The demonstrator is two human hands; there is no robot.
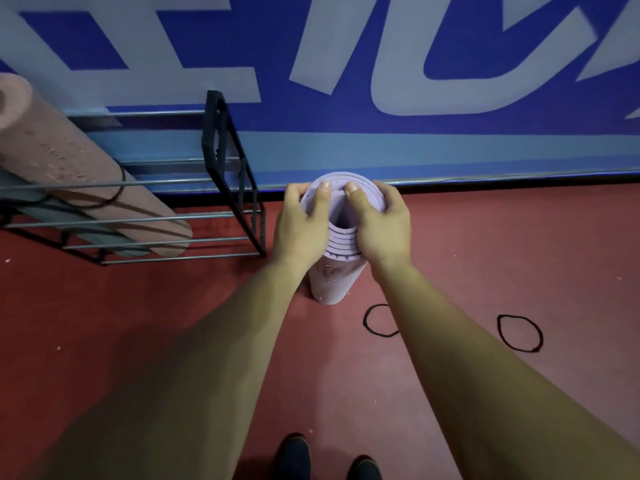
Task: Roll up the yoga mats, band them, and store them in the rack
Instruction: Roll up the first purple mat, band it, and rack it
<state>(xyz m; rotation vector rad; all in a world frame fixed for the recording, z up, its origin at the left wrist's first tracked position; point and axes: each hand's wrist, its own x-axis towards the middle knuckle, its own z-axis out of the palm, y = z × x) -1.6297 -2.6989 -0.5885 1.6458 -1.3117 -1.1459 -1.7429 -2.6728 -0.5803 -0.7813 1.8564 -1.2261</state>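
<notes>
A rolled purple yoga mat (334, 282) stands upright on the red floor, its spiral top end facing me. My left hand (301, 223) grips the top rim from the left, thumb over the edge. From the right, my right hand (381, 223) grips the same rim, its thumb pressed into the roll's hollow. Two black elastic bands lie on the floor: one (375, 320) partly behind my right forearm, another (519, 333) further right. The black metal rack (239, 188) stands to the left and holds a rolled pink mat (69, 161) with a black band round it.
A blue and white wall banner (381, 81) runs along the back, close behind the purple mat. A grey rolled mat (86, 226) lies in the rack under the pink one. My dark shoes (294, 455) show at the bottom edge.
</notes>
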